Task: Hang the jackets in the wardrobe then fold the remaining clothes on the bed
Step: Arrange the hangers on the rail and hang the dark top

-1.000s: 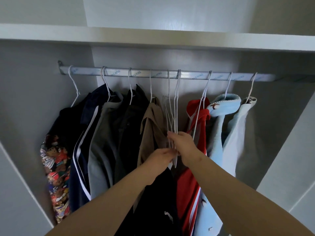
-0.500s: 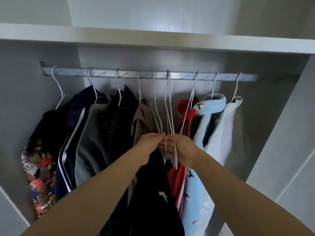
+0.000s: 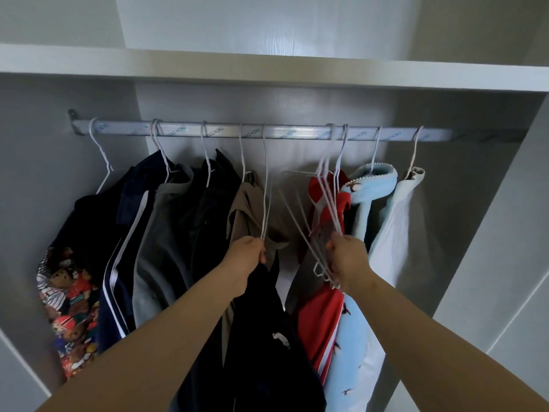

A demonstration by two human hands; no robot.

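Left hand: fingers pinch the bottom of one empty white wire hanger, hook on the rail. Right hand: fingers curled round a bunch of empty hangers, splayed, hooks also on the rail. Gap between the two. Black garment hangs below the left hand. Jackets sit on hangers either side: navy, grey, tan to the left; red, light blue, white to the right. Bear-print fabric far left. Rail spans the wardrobe, shelf above.
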